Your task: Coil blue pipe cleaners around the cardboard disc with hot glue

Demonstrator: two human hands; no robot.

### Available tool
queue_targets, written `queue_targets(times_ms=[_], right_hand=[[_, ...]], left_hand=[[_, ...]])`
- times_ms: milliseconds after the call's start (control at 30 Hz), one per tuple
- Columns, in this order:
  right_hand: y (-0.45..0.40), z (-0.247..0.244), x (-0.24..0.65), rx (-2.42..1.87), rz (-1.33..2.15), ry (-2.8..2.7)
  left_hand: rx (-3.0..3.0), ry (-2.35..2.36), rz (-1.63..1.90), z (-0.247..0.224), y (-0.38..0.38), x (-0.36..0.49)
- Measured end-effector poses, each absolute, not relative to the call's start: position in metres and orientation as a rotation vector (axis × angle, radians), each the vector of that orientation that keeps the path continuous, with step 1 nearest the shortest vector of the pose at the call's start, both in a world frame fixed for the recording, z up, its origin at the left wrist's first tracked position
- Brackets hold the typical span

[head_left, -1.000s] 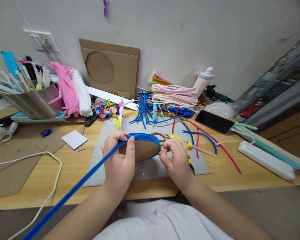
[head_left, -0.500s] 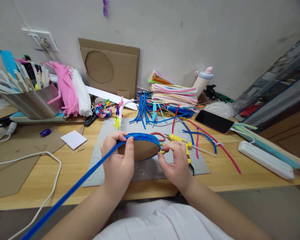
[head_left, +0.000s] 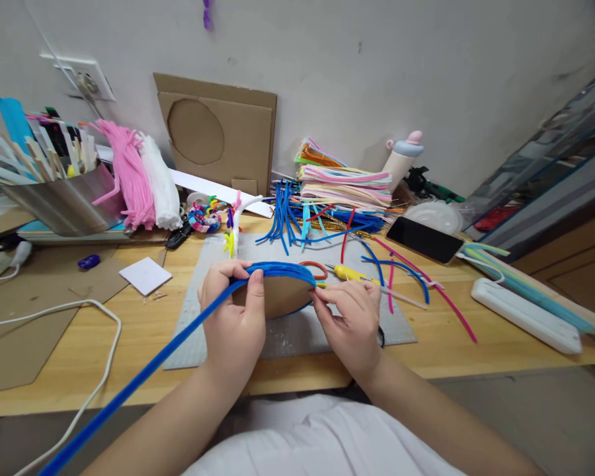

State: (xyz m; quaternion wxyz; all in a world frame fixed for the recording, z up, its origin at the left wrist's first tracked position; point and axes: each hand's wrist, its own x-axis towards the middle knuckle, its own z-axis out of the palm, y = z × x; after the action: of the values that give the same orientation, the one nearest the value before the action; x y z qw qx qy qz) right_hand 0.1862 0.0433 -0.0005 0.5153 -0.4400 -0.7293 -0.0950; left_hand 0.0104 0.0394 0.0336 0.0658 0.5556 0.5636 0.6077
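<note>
A brown cardboard disc (head_left: 282,297) is held up over the grey cutting mat, its rim covered with rows of blue pipe cleaner (head_left: 282,268). My left hand (head_left: 235,311) grips the disc's left side, thumb in front and fingers behind, pressing the blue strand against the edge. From that grip the strand's long loose end runs down to the lower left. At the disc's right edge, my right hand (head_left: 347,317) pinches the blue rim between thumb and index finger. The far side of the disc is hidden.
A yellow hot glue gun (head_left: 350,273) and red-handled scissors (head_left: 315,266) lie on the cutting mat (head_left: 193,330). Loose blue pipe cleaners (head_left: 285,211), a phone (head_left: 425,239) and a white power strip (head_left: 525,314) lie around. A metal holder (head_left: 74,208) stands left.
The right hand's fingers have closed in on the disc's right edge, and its other fingers now lie over the glue gun in view. The left hand keeps its grip.
</note>
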Motion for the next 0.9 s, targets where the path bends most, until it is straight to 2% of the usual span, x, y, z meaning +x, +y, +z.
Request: queue_targets(times_ms=[533,767,900], right_hand=[[0.050,-0.004,0.196,-1.211,0.036,-1.699],[0.047,-0.001,0.224,-1.228,0.448,-1.425],[0.050,0.001,0.253,-1.322,0.381,-1.370]], left_hand=[[1.613,1.673,1.864,0.030,0.042,0.007],[1.617,1.533,1.898,0.025,0.035,0.002],[1.674,1.392,1.939,0.025,0.031,-0.003]])
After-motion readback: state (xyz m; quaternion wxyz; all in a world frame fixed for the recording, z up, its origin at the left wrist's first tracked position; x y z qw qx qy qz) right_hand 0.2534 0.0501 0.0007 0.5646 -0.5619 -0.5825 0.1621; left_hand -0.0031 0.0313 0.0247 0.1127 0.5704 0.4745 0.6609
